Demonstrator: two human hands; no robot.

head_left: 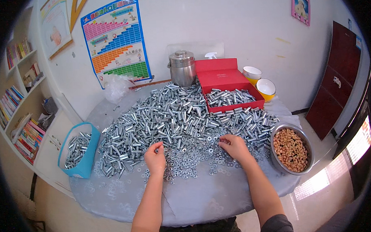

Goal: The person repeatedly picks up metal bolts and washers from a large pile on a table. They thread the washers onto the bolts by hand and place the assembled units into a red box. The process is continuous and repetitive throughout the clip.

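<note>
A large heap of silver bolts (pixel 169 116) covers the middle of a round grey table (pixel 204 197). In front of it lies a scatter of small nuts and washers (pixel 191 156). My left hand (pixel 155 159) rests on the near edge of the heap, thumb and forefinger pinched together on something small among the bolts; I cannot tell what. My right hand (pixel 233 147) lies palm down on the nuts and washers, fingers curled, touching the pile near the right part of the heap.
A blue basket (pixel 89 160) with bolts hangs at the table's left edge. A red box (pixel 234 106) holding bolts sits behind the heap, next to a steel pot (pixel 182 69) and two bowls (pixel 260 82). A metal bowl of brown pellets (pixel 291 149) stands at right.
</note>
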